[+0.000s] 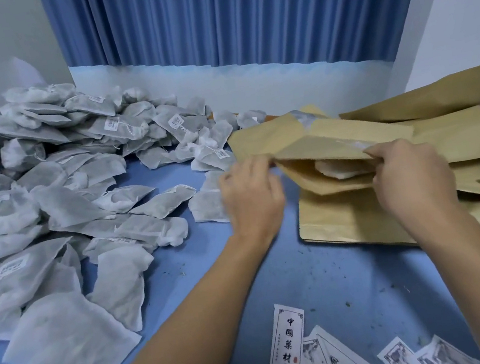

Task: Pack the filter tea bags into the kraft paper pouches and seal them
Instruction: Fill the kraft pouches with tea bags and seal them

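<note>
- Far left to centre: heap of filter tea bags [44, 187] loose on the blue table [326, 278], spreading right until the nearest ones lie just beside the left hand.
- Left hand [250, 192]: motion-blurred, fingers curled at the left corner of the pouch mouth. Cannot tell whether it actually grips the paper or only touches it.
- Open pouch [320, 143]: between the two hands, on top of other pouches. The mouth gapes toward the person, and its long axis runs left to right, hand to hand.
- One tea bag [340, 167] shows pale inside the mouth, between the upper and lower lips.
- Right hand [411, 176]: thumb and fingers pinch the upper lip at the right corner, lifting it.
- Far right: stack of kraft pouches [459, 128], overlapping and untidy.
- Bottom centre: printed labels [286, 350], well apart from the work.
- Judgement: filling step, seal not yet made. The heap lies to the left, so the left hand is the nearer one for the next bag while the right hand keeps the mouth open.
</note>
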The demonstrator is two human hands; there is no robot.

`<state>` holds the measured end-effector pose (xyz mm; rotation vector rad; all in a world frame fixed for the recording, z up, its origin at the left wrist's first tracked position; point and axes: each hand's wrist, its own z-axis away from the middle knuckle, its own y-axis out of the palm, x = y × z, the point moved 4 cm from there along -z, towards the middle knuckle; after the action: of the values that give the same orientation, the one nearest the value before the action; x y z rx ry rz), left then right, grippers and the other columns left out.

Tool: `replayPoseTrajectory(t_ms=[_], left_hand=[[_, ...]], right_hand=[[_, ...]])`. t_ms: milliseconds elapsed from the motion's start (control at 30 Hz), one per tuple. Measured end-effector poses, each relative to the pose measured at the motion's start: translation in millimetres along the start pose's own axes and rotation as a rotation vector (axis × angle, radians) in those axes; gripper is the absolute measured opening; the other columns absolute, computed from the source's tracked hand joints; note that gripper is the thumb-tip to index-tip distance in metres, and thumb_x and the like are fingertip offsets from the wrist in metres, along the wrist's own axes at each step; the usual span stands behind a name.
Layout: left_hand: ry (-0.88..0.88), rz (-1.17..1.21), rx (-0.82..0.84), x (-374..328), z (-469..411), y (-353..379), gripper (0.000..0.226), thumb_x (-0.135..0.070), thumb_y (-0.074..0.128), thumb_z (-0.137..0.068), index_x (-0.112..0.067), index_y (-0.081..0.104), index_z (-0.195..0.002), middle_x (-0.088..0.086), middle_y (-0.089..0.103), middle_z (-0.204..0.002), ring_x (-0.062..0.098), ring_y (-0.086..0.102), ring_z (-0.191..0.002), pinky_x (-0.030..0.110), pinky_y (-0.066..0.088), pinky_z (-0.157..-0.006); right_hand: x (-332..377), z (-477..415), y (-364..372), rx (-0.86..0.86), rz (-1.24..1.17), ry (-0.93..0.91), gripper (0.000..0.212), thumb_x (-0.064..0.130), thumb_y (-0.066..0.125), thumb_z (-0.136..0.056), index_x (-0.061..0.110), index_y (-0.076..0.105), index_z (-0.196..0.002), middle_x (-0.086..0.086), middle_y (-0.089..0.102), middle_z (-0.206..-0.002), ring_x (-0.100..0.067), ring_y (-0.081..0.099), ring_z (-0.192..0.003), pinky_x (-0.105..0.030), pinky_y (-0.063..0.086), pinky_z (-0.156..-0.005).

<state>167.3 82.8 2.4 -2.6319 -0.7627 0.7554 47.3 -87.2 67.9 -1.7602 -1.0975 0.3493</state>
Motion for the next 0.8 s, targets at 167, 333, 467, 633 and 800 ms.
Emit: replayPoseTrajectory(t_ms=[167, 333, 467, 633, 800], left_hand=[[-0.462, -0.370, 0.533, 50, 24, 13, 0.038, -0.022, 0.054, -0.089, -0.017, 0.047, -0.126, 0.012, 0.047, -0.133, 0.035, 0.039, -0.126, 0.046, 0.031, -0.108], [-0.282, 0.451, 0.072, -3, 15, -12, 0.039, -0.005, 0.052, -0.097, -0.018, 0.049, -0.134, 0.005, 0.061, -0.123, 0.026, 0.059, -0.110, 0.032, 0.048, -0.089], [0.248, 0.391, -0.050, -64, 25, -20, 0.041, 0.004, 0.066, -0.087, -0.009, 0.062, -0.125, 0.009, 0.066, -0.124, 0.027, 0.063, -0.111, 0.038, 0.050, -0.088], [0.243, 0.105, 0.245, -87, 20, 8, 0.037, 0.006, 0.060, -0.077, -0.014, 0.068, -0.108, 0.006, 0.046, -0.098, 0.024, 0.044, -0.082, 0.036, 0.039, -0.053], [-0.085, 0.127, 0.622, -82, -23, 59, 0.026, 0.002, 0.051, -0.089, -0.006, 0.063, -0.110, 0.016, 0.062, -0.117, 0.035, 0.058, -0.108, 0.040, 0.049, -0.086]], right_hand=[[2, 3, 5, 0.015, 0.033, 0.020, 0.038, 0.005, 0.054, -0.088, 0.023, 0.069, -0.118, -0.022, 0.063, -0.094, -0.044, 0.058, -0.085, -0.036, 0.040, -0.067], [1, 3, 3, 0.007, 0.023, 0.005, 0.044, 0.005, 0.054, -0.089, 0.026, 0.067, -0.125, -0.022, 0.064, -0.098, -0.043, 0.058, -0.086, -0.036, 0.039, -0.068], [-3, 0, -2, -0.012, -0.027, 0.003, 0.048, 0.005, 0.053, -0.087, 0.028, 0.068, -0.127, -0.023, 0.065, -0.102, -0.044, 0.059, -0.090, -0.039, 0.046, -0.074], [-3, -1, 0, 0.078, -0.103, -0.020, 0.043, 0.008, 0.057, -0.086, 0.029, 0.070, -0.121, -0.022, 0.067, -0.106, -0.044, 0.060, -0.096, -0.040, 0.050, -0.080], [-1, -3, 2, 0.120, -0.108, -0.061, 0.025, 0.008, 0.054, -0.083, 0.022, 0.072, -0.093, -0.012, 0.059, -0.075, -0.038, 0.052, -0.073, -0.034, 0.043, -0.063]])
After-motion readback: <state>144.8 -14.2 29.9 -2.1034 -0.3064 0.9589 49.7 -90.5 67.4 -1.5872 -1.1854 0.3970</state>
